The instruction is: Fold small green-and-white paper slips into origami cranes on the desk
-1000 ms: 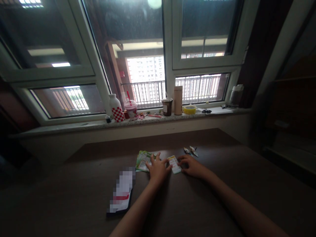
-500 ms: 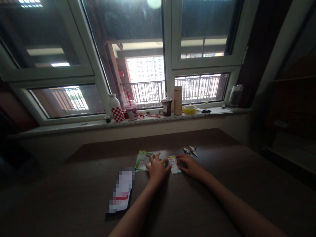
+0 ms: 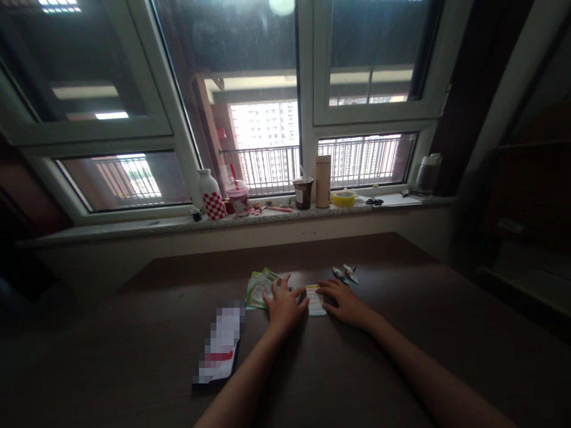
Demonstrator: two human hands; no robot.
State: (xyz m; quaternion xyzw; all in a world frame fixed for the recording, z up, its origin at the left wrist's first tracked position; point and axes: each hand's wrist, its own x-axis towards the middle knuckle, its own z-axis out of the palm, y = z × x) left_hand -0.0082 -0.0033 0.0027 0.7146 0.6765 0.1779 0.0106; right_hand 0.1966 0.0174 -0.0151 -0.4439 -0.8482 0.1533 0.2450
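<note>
A small printed paper slip (image 3: pixel 315 304) with a yellow strip along its top lies on the dark table between my hands. My left hand (image 3: pixel 284 302) is open with fingers spread, its fingertips over the right part of some fanned green printed papers (image 3: pixel 257 291) and its thumb near the slip's left edge. From the right, my right hand (image 3: pixel 341 298) rests on the slip, fingers extended across its upper corner and thumb at its side. Just beyond it lie small folded paper pieces (image 3: pixel 345 274).
A phone (image 3: pixel 220 345) with a blurred-out screen lies by my left forearm. On the windowsill behind stand a checkered bottle (image 3: pixel 212 196), a pink drink cup (image 3: pixel 238 199), a dark drink cup (image 3: pixel 303 193), a tan flask (image 3: pixel 323 181), yellow tape (image 3: pixel 344 199) and scissors (image 3: pixel 373 201).
The slip has turned a little and now sits straighter. My right fingers reach slightly farther over its top. The upper green paper has shifted a bit under my left hand.
</note>
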